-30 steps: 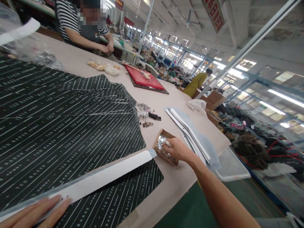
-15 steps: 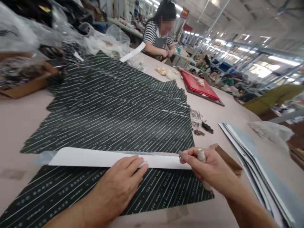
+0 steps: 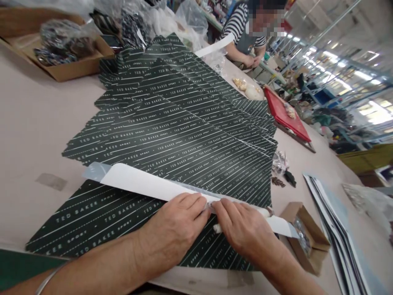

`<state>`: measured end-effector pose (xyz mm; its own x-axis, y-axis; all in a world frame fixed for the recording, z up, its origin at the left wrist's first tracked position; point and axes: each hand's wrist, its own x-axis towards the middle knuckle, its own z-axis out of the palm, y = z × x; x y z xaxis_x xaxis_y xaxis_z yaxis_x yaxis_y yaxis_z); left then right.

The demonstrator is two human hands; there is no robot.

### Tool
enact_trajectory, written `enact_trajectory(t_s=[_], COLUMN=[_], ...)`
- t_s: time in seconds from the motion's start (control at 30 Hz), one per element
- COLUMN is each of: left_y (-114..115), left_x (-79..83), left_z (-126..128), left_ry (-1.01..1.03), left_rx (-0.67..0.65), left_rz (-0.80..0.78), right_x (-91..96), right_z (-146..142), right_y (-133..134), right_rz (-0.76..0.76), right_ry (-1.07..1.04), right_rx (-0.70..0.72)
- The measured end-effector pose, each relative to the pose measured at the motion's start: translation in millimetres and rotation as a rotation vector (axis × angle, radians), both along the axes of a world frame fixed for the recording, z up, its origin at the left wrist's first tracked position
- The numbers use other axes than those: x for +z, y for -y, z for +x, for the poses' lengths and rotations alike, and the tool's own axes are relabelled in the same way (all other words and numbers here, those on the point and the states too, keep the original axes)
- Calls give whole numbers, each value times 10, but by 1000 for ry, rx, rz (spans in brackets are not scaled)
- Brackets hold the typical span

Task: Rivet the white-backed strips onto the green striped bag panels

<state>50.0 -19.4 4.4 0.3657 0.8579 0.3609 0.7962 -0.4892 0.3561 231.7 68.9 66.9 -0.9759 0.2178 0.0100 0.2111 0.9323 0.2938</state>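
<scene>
A long white strip [image 3: 138,180] lies slantwise over dark green fabric [image 3: 147,131] printed with white stripes and lettering. Clear film shows along the strip's far edge and at both ends. My left hand [image 3: 175,227] rests on the strip, fingertips pinched together at its middle. Touching them, my right hand [image 3: 245,225] has thumb and fingers closed. A pale stick-like tool [image 3: 217,228] is tucked in the right hand, one end poking out by the palm. Something small and shiny sits between the two sets of fingertips, too hidden to name.
An open cardboard box [image 3: 307,237] holding small clear-bagged pieces stands right of the strip, beside a stack of long strips [image 3: 333,229]. A red tray [image 3: 287,114], a bagged cardboard box [image 3: 70,67] and dark bits [image 3: 290,178] lie around. Another person [image 3: 242,37] works across the table.
My right hand has moved left until its fingertips meet my left hand's at the strip. The view has tilted and shifted, bringing the small cardboard box into fuller sight.
</scene>
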Motion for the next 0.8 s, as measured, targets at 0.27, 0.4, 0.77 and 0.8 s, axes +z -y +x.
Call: enact_trajectory(t_s=[0.27, 0.4, 0.77, 0.8], left_y=[2, 19, 17, 12], left_x=[5, -35, 47, 59], left_z=[5, 5, -49, -51], left_ry=[43, -20, -53, -44], left_rx=[9, 2, -12, -8], left_rz=[67, 86, 59, 68], right_x=[-8, -16, 269, 300], right_z=[-26, -13, 604, 801], right_y=[-52, -66, -71, -74], right_rz=[27, 48, 92, 95], right_ry=[24, 36, -2, 5], right_rx=[72, 94, -258, -341])
